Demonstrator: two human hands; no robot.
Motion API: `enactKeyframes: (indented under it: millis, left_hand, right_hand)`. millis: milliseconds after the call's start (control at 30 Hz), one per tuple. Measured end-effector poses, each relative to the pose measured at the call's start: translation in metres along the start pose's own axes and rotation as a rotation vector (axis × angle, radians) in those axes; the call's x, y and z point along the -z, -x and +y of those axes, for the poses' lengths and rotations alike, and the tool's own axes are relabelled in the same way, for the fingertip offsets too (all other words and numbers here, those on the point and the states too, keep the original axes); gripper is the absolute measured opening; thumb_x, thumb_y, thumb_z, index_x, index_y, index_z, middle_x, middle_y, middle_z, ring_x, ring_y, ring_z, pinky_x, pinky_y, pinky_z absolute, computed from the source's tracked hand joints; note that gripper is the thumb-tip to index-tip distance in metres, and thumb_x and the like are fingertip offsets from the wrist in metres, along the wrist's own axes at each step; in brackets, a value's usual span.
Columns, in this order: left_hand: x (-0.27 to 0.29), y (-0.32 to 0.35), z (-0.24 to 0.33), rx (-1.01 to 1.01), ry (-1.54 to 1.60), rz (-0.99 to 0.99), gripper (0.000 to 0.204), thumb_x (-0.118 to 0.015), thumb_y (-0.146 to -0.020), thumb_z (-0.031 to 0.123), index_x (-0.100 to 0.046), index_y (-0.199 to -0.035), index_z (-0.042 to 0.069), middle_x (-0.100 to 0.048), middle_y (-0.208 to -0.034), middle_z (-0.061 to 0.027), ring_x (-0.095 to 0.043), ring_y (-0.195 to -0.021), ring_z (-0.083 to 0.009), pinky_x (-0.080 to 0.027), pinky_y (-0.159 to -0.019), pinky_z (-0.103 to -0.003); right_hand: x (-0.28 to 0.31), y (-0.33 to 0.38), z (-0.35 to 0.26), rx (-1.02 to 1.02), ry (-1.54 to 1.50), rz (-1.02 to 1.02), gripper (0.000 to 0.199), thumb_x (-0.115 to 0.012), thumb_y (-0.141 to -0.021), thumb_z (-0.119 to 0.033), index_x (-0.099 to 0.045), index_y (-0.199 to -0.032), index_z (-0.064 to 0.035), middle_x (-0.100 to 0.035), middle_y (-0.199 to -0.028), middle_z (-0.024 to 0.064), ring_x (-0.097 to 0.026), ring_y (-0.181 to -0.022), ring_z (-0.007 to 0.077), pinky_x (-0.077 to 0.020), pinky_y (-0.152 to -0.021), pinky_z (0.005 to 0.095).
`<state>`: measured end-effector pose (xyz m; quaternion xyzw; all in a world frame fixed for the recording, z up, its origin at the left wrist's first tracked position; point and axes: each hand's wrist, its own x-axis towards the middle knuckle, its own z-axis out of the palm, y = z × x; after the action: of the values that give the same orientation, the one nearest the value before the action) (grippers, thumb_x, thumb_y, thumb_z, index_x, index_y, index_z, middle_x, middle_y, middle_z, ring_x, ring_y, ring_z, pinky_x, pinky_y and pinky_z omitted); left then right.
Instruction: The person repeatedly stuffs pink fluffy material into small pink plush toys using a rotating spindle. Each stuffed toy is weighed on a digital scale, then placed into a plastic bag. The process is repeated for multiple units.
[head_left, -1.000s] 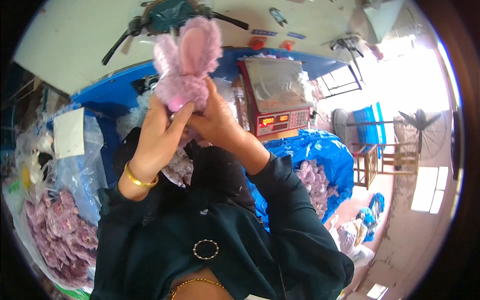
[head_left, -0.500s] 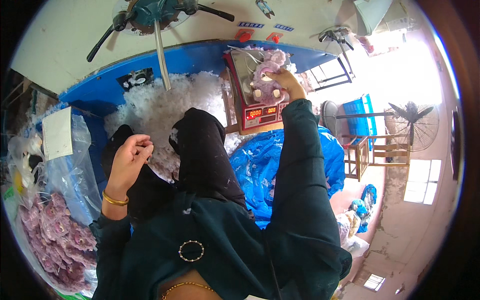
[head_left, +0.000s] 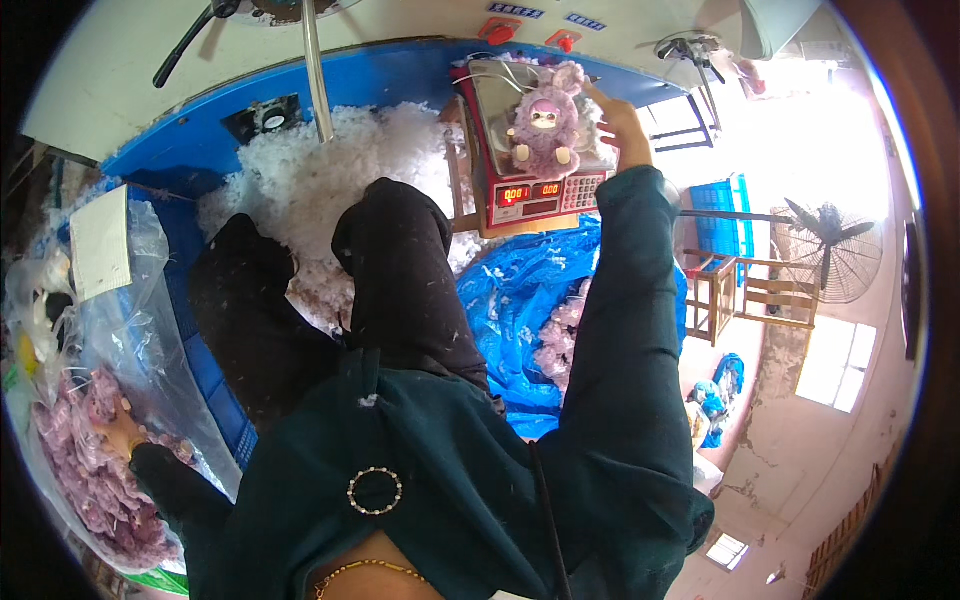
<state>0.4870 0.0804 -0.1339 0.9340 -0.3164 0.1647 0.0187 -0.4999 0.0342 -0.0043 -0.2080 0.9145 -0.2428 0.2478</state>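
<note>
A purple plush toy [head_left: 546, 125] with a pinkish face and pale feet lies face up on the metal pan of a red weighing scale [head_left: 530, 207]. Just right of the toy is my right hand [head_left: 624, 127], off it, with fingers stretched toward some white stuffing beside the pan. At the far left, my left hand [head_left: 124, 434] reaches into a heap of purple plush skins [head_left: 90, 490] in a clear plastic bag. Its fingers are mostly hidden among the skins, so their grip does not show.
White stuffing [head_left: 310, 180] fills a blue-walled bin below a machine with a metal tube [head_left: 318, 80]. A blue plastic sheet [head_left: 510, 320] holds more plush pieces near my right arm. Chairs [head_left: 715, 300], a blue crate [head_left: 722, 215] and a standing fan [head_left: 828, 240] are to the right.
My right hand has let go of the plush toy and shifted right of it. My left hand has moved down and left into the plush skins. The scale's red display has changed.
</note>
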Motion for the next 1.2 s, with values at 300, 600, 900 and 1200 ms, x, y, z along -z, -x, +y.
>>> enactKeyframes:
  millis: [300, 600, 900, 1200]
  left_hand:
    - [-0.031, -0.030, -0.038, -0.126, -0.062, -0.095, 0.077, -0.062, -0.074, 0.050, -0.038, -0.134, 0.008, -0.057, -0.116, -0.0257, -0.055, -0.107, -0.0440, -0.042, -0.094, -0.048]
    - [0.060, 0.056, 0.149, -0.470, 1.121, -0.162, 0.047, -0.066, -0.085, 0.026, -0.055, -0.117, -0.006, -0.058, -0.117, -0.0189, -0.055, -0.109, -0.0266, -0.044, -0.092, -0.036]
    - [0.261, 0.303, 0.330, -0.503, 1.969, -1.704, 0.061, -0.069, -0.082, 0.006, -0.033, -0.131, 0.003, -0.053, -0.114, -0.0135, -0.061, -0.089, -0.0214, -0.055, -0.064, -0.030]
    - [0.289, 0.293, 0.363, -0.514, 1.958, -1.591, 0.035, -0.069, -0.084, 0.011, -0.047, -0.110, 0.003, -0.061, -0.081, -0.0063, -0.059, -0.057, -0.0134, -0.046, -0.044, -0.024]
  right_hand:
    - [-0.111, 0.170, -0.039, 0.876, 0.167, -0.401, 0.077, -0.086, -0.051, -0.037, -0.057, -0.111, 0.0024, -0.066, -0.096, 0.0218, -0.065, -0.092, 0.0315, -0.0505, -0.079, 0.0382]
    - [-0.156, 0.273, -0.106, 1.302, -0.265, -0.179, 0.065, -0.082, -0.067, -0.021, -0.048, -0.119, -0.0007, -0.054, -0.115, 0.0173, -0.056, -0.103, 0.0348, -0.0469, -0.089, 0.0400]
    - [-0.180, 0.281, -0.138, 0.813, -0.922, -0.427, 0.060, -0.077, -0.072, -0.003, -0.045, -0.123, -0.0002, -0.058, -0.114, 0.0078, -0.060, -0.096, 0.0155, -0.0511, -0.081, 0.0285]
    - [-0.176, 0.240, -0.173, 0.711, -1.010, -0.482, 0.045, -0.073, -0.079, -0.010, -0.052, -0.117, 0.0011, -0.061, -0.104, 0.0081, -0.060, -0.089, 0.0145, -0.0510, -0.077, 0.0270]
